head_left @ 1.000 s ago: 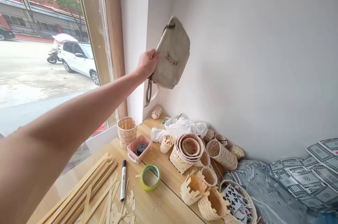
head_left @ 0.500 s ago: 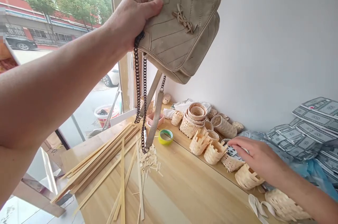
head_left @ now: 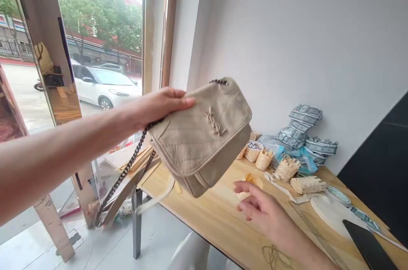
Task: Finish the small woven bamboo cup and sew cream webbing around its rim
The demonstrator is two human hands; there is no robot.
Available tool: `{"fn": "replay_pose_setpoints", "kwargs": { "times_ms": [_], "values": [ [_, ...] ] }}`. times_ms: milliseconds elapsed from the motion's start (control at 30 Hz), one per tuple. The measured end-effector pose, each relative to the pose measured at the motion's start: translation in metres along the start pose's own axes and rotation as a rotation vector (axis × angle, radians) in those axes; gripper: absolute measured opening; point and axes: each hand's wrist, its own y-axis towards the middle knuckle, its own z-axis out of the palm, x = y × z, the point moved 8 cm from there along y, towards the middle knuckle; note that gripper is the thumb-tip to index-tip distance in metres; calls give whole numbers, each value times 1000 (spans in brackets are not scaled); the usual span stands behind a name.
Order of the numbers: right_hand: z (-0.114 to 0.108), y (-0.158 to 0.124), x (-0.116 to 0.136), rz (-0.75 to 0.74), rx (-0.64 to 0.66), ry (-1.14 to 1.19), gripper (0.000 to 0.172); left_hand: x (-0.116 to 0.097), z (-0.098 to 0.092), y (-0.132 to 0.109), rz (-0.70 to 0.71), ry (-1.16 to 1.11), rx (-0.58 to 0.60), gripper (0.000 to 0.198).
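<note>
Wooden worktable stands against a white wall. Above its near edge, a beige quilted leather shoulder bag is held by the left hand, fingers pressed across its upper edge, metal chain hanging. Woven bamboo baskets stand beyond; one basket contains printed paper. Right hand, fingers spread, hovers near a curved bamboo piece.

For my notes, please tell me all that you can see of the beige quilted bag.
The beige quilted bag looks like creased soft leather, with a front flap and a raised monogram ornament. A dark chain strap dangles from it. The left hand grips its upper edge, holding it tilted in mid-air.
</note>
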Motion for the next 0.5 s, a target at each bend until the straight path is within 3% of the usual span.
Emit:
{"fn": "replay_pose_setpoints", "kwargs": {
  "times_ms": [67,133,233,300,400,500],
  "values": [
    [19,-8,-10,-8,-5,15,36,31,21,-17,-120,-80,104,38],
    [23,-7,-23,-60,-72,-95,31,57,38,-31,-176,-151,179,32],
    [-2,1,-47,-150,-338,-392,29,92,53,-42,-247,-206,248,36],
    [-20,9,-71,-122,-446,-543,31,113,58,-44,-293,-222,256,41],
    [-34,23,-113,-24,-453,-674,35,134,63,-36,-327,-201,240,46],
    [-34,35,-140,-12,-376,-743,31,147,70,-20,-324,-116,221,48]
  ]
}}
